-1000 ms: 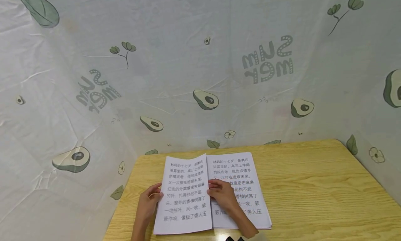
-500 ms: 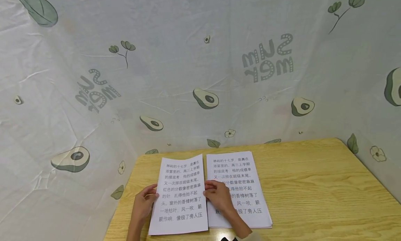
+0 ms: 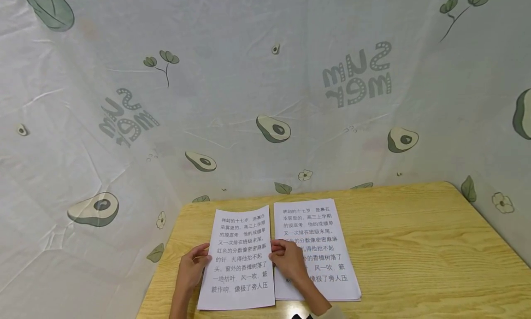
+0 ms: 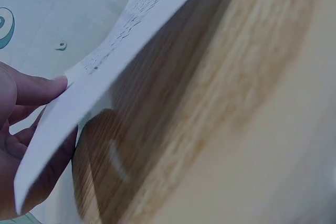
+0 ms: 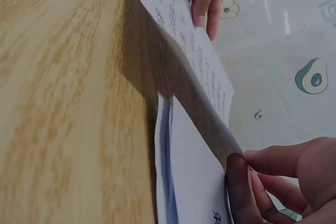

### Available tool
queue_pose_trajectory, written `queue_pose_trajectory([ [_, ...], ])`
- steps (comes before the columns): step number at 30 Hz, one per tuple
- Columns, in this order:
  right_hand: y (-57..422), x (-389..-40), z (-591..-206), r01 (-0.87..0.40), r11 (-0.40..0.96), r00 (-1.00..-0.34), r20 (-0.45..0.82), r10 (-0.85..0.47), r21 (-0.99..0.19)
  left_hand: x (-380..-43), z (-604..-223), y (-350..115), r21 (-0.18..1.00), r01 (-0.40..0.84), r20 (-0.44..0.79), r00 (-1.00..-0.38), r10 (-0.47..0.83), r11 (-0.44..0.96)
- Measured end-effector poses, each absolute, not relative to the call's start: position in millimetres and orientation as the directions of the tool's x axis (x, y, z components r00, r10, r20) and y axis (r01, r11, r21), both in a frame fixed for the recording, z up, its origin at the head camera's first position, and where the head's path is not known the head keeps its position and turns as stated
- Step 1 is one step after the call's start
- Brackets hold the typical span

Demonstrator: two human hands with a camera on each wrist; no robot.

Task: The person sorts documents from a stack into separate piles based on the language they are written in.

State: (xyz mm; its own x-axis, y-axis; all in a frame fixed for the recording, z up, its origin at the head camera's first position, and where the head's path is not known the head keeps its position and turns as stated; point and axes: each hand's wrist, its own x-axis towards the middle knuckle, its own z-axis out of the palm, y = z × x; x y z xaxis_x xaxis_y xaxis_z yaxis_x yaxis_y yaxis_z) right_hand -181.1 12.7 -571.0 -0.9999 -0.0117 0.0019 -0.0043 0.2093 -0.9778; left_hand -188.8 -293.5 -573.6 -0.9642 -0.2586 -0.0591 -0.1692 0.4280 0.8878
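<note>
A printed sheet of paper (image 3: pixel 238 259) is held up between both hands, a little above the table in the wrist views. My left hand (image 3: pixel 191 268) pinches its left edge, with the thumb on the printed face and fingers behind, as the left wrist view shows. On the opposite edge, my right hand (image 3: pixel 289 261) pinches the sheet between thumb and fingers. Right of it lies a stack of printed sheets (image 3: pixel 319 222) with the same large text, partly covered by the right hand and forearm. In the right wrist view the stack's edge (image 5: pixel 170 145) looks slightly fanned.
The wooden table (image 3: pixel 415 250) extends to the right of the stack. A pale curtain (image 3: pixel 232 79) with avocado and leaf prints hangs along the back and both sides. A light sleeve (image 3: pixel 332 313) shows at the bottom.
The sheet has moved left off the stack, opening a narrow gap between them, and both hands have shifted left with it. Over the last half second little has moved.
</note>
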Motion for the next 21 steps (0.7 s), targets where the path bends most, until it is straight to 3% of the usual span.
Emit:
queue_pose_trajectory([
  [4,12.4,-180.6,-569.9,-0.016,0.235,-1.0,0.016,-0.002,-0.972,-188.1,-572.8,-293.5,0.881,-0.158,-0.042,-0.965,-0.259,0.446],
  [12,16.6,-179.1,-567.8,-0.075,0.339,-0.996,0.09,0.028,-0.938,-182.5,-566.4,-290.8,0.776,-0.124,0.061,-0.961,-0.27,0.619],
  [21,35.5,-178.0,-563.5,-0.005,0.293,-0.999,0.015,0.03,-0.956,-179.3,-560.2,-272.2,0.807,-0.13,0.054,-0.955,-0.291,0.576],
])
